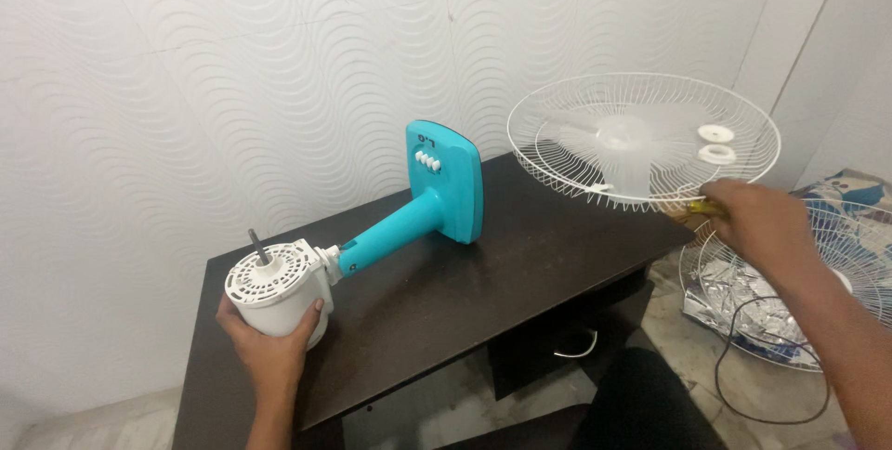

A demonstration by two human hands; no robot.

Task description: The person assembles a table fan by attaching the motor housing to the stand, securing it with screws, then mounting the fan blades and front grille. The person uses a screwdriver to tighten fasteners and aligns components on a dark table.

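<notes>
Gripping the white fan motor housing (271,294) from below with the left hand (268,339), fingers wrapped around its round body near the front left of the dark table (520,255), turquoise neck and base (437,192) lying behind. Reaching out with the right hand (757,218), closing on a yellowish tool (699,211) just under the white wire fan guard (641,139) at the table's far right edge.

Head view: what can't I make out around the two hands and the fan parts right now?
- Right hand: its fingers cover a yellowish thing beside the white wire fan guard; what it is stays unclear.
- Left hand: the white round motor housing hides the fingertips.
- Second wire guard on the floor: cut off by the right edge and crossed by the right arm.
- Turquoise fan base plate: its far face is turned away.
</notes>
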